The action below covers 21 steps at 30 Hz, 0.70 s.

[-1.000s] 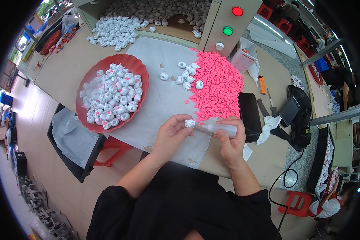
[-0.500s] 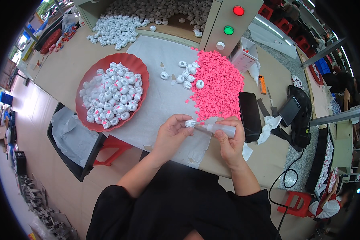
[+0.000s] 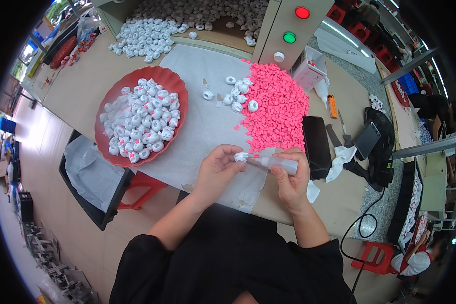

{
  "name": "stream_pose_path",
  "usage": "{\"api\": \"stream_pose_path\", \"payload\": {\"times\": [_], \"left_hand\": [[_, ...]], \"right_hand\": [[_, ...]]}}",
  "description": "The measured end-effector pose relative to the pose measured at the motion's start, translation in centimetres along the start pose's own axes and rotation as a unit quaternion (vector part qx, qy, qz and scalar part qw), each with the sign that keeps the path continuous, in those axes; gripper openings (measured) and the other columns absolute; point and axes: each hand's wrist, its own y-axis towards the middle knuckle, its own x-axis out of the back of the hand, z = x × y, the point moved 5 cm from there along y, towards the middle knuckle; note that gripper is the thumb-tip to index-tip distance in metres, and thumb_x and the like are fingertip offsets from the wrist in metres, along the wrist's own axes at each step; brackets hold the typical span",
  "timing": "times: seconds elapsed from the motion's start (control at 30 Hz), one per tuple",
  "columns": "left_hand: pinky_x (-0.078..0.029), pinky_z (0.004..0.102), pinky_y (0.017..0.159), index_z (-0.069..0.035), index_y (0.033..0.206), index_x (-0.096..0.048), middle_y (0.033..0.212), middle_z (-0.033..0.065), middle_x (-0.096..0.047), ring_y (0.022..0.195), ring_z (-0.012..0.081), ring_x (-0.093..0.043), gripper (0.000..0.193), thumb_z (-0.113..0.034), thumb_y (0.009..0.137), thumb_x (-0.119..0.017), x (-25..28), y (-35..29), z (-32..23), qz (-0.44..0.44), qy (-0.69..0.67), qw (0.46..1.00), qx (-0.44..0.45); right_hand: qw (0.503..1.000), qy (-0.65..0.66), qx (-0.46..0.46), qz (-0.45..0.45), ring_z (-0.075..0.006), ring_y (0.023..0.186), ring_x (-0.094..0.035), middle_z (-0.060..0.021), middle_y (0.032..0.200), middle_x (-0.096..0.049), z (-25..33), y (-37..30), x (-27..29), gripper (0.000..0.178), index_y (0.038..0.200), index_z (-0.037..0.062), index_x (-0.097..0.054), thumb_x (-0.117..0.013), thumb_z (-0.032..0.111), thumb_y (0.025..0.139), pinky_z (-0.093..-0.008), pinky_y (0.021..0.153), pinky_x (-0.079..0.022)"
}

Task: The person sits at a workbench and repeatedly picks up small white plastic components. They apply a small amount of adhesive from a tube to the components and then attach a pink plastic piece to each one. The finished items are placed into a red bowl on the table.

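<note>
Pinched in the fingers of my left hand [image 3: 219,169] is a small white rounded piece [image 3: 241,156] with dark marks. My right hand [image 3: 293,177] is closed round a translucent squeeze bottle [image 3: 282,164], whose narrow tip points left at the piece; whether they touch I cannot tell. Just beyond my right hand spreads a big heap of small pink pieces [image 3: 276,106]. Several loose white pieces [image 3: 236,96] lie along the heap's left edge. To the left, a red scalloped bowl [image 3: 183,96] holds many white pieces, some with pink bits on them.
A pile of white pieces [image 3: 149,38] lies before an open cabinet with a red and a green light [image 3: 289,38]. On the right are a black phone [image 3: 315,147], an orange lighter [image 3: 332,107], a white box [image 3: 309,71] and a black bag [image 3: 382,152]. A black tray [image 3: 104,215] juts out left.
Both hands hold almost the same place, with the bottle tip still at the white piece. Nothing was taken up or let go.
</note>
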Motion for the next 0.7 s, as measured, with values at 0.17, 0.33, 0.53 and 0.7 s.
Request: {"api": "stream_pose_path", "payload": {"times": [0.17, 0.33, 0.53, 0.7], "left_hand": [[-0.046, 0.0245, 0.077, 0.002, 0.106, -0.046, 0.093, 0.0083, -0.058, 0.086, 0.0115, -0.056, 0.027, 0.005, 0.081, -0.055, -0.14, -0.03, -0.21, 0.006, 0.008, 1.0, 0.002], [-0.046, 0.0248, 0.077, 0.003, 0.106, -0.046, 0.094, 0.0089, -0.058, 0.086, 0.0124, -0.056, 0.026, 0.005, 0.081, -0.055, -0.19, -0.06, -0.27, 0.006, 0.008, 1.0, 0.011], [-0.047, 0.0251, 0.077, 0.002, 0.105, -0.046, 0.094, 0.0089, -0.057, 0.085, 0.0125, -0.056, 0.026, 0.005, 0.081, -0.055, -0.19, -0.02, -0.31, 0.004, -0.002, 1.0, 0.011], [-0.047, 0.0253, 0.077, 0.002, 0.106, -0.046, 0.094, 0.0086, -0.057, 0.084, 0.0124, -0.056, 0.026, 0.005, 0.081, -0.056, -0.03, -0.01, -0.11, 0.003, -0.007, 1.0, 0.007]], "right_hand": [[0.998, -0.038, 0.043, -0.004, -0.0195, 0.075, -0.049, -0.0125, 0.088, -0.05, 0.43, 0.0, -0.14, 0.027, 0.098, -0.0005, -0.044, -0.062, 0.005, 0.079, -0.0285, 0.066, -0.041], [0.994, -0.079, 0.071, -0.007, -0.021, 0.073, -0.051, -0.0132, 0.087, -0.05, 0.6, -0.05, -0.12, 0.028, 0.097, -0.0004, -0.045, -0.064, 0.005, 0.077, -0.029, 0.064, -0.042], [0.992, -0.09, 0.087, -0.012, -0.0227, 0.073, -0.052, -0.0136, 0.087, -0.051, 0.68, -0.18, -0.15, 0.03, 0.097, 0.0004, -0.046, -0.066, 0.005, 0.075, -0.0295, 0.063, -0.042], [0.99, -0.104, 0.095, -0.01, -0.0232, 0.072, -0.052, -0.0139, 0.086, -0.051, 0.82, -0.16, -0.05, 0.031, 0.097, 0.0004, -0.046, -0.066, 0.005, 0.074, -0.03, 0.062, -0.042]]}}
